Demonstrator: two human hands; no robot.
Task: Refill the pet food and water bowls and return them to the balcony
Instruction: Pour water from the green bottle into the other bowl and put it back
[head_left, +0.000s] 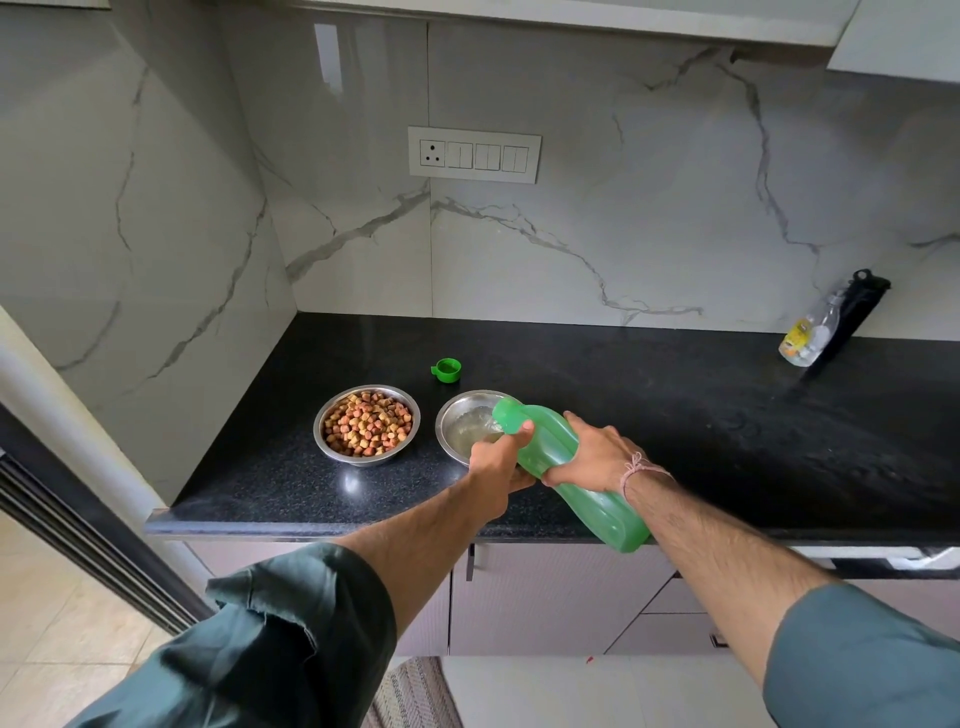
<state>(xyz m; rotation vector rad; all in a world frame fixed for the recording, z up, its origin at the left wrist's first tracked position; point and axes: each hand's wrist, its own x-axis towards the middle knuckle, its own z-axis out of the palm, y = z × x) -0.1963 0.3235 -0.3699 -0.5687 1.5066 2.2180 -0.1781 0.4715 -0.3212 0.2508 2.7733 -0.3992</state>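
The green bottle (548, 441) is tilted with its open mouth over the steel water bowl (449, 431), which stands on the black countertop (675, 395) near the front edge and already holds some water. The bottle is of thin translucent plastic, so I judge it light but a little soft: a hard squeeze can push the water out too fast. Its wide middle is the good place to hold.

The right hand (592, 460) grips this middle from above, with the fingers wrapped around it. The left hand (498, 465) holds the bottle near the neck, thumb on it and fingers curled beneath.

The bowl is smooth metal and probably slippery when wet; it is better carried level by the rim. Just beside it, on the left, the food bowl (318, 428) is full of kibble (366, 423). The green cap (447, 370) lies behind both bowls.
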